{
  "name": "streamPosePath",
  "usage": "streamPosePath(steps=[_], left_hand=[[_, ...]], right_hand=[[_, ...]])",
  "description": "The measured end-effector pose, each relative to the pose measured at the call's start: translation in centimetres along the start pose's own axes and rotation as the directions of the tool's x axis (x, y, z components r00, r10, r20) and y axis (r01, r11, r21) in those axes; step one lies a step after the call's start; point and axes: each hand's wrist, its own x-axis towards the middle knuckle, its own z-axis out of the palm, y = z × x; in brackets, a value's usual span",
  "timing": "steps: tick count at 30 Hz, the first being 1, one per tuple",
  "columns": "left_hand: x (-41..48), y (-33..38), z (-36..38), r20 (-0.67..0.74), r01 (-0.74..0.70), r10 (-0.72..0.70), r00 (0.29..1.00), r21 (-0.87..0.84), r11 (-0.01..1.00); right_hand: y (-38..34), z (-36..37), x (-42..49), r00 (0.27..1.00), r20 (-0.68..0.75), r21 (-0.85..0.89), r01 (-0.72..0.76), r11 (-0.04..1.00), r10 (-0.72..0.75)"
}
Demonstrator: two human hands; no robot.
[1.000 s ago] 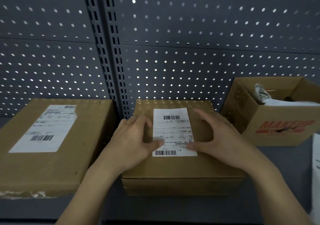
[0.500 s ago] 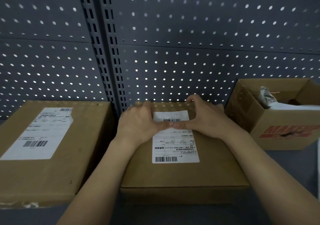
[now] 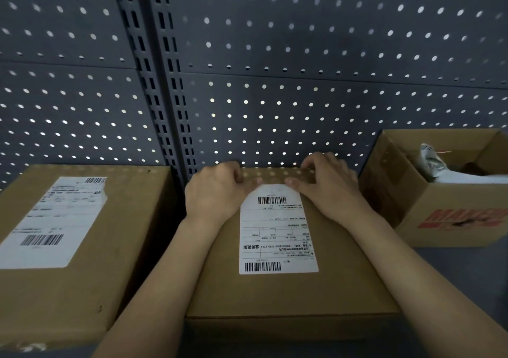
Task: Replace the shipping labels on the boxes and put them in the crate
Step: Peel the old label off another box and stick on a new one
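Brown cardboard fills the foreground: a person's two bare hands work at the far end of a flat brown cardboard box (image 3: pixel 343 275) that sits in the middle of a grey shelf (image 3: pixel 453 275), in front of a dark grey perforated metal back panel (image 3: pixel 302 55). A white rectangular shipping label (image 3: pixel 277 231) with barcodes at both ends lies flat along the box top. The left hand (image 3: pixel 214 192) rests knuckles-up beside the label's far left corner, its fingers (image 3: pixel 233 172) bent and close together near the box's far edge, the thumb stretched inward to press on that corner. The right hand (image 3: pixel 330 184) mirrors it at the far right corner, fingers slightly spread and bent, tips down on the cardboard, the thumb pressing on the label's edge. The two thumbs point at each other with a small gap between them. Whether either hand's fingertips hook over the far edge cannot be told. Neither hand lifts anything. Just to the left stands a larger brown cardboard box (image 3: pixel 110 247), its own white label (image 3: pixel 52 223) torn along the upper right side. To the right, apart from the middle box, an open brown cardboard carton with red lettering (image 3: pixel 445 220) holds crumpled white paper (image 3: pixel 434 162).
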Motion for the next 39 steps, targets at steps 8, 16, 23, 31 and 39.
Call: streamPosePath(steps=[8,16,23,31,39], left_hand=[[-0.2,-0.5,0.5,-0.077,-0.016,0.01,0.997,-0.07,0.997],[-1.3,1.3,0.1,-0.126,-0.053,0.065,0.99,0.096,0.994],[-0.7,0.5,0.2,-0.035,0.017,-0.016,0.999,0.026,1.0],[-1.4,-0.3,-0.3,-0.072,-0.086,0.082,0.994,-0.058,0.995],[-5.1,0.2,-2.4,0.123,-0.105,0.088,0.988,0.139,0.985]], right_hand=[[0.1,0.1,0.0,0.999,-0.052,0.039,-0.001,0.999,0.003],[-1.3,0.3,-1.3,0.992,-0.08,-0.024,0.093,0.995,-0.094],[-1.7,0.5,-0.6,0.998,-0.031,-0.11,0.052,0.993,-0.056],[-1.0,0.0,-1.0,0.994,-0.072,-0.018,0.08,0.997,-0.081],[-0.6,-1.0,-3.7,0.997,0.048,-0.118,0.064,0.991,-0.059]])
